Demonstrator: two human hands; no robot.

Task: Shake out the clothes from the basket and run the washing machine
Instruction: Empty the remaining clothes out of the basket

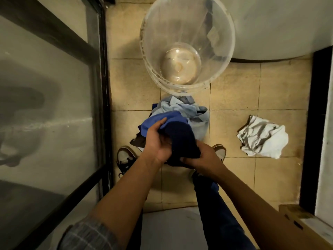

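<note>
Head view, looking straight down: you have both hands on a dark navy garment (182, 139) held just above the pile of clothes (182, 112) on the tiled floor (234, 98), between your shoes. Your left hand (158, 139) has its fingers curled round the upper edge where navy meets a brighter blue cloth (158, 121); your right hand (200, 157) pinches the lower bunched edge, so both grips are clamped on the navy piece. Judging by the folds, it is soft, light and limp with no stiffness, so it should sag wherever unsupported; probably not slippery, nothing fragile. Best to take it at a hem or at two corners well apart, not the bunched middle, so a snap opens it flat. Watch that the blue cloth may be tangled with it and could lift along. The clear plastic bucket (187, 42) stands just beyond the pile, touching or nearly touching it, with nothing but a pale bottom showing. A crumpled white and grey cloth (261, 138) lies apart on the floor to your right. The curved white body at top right (279, 27) may be the washing machine; can't confirm. No brands, labels or readable writing anywhere.
</note>
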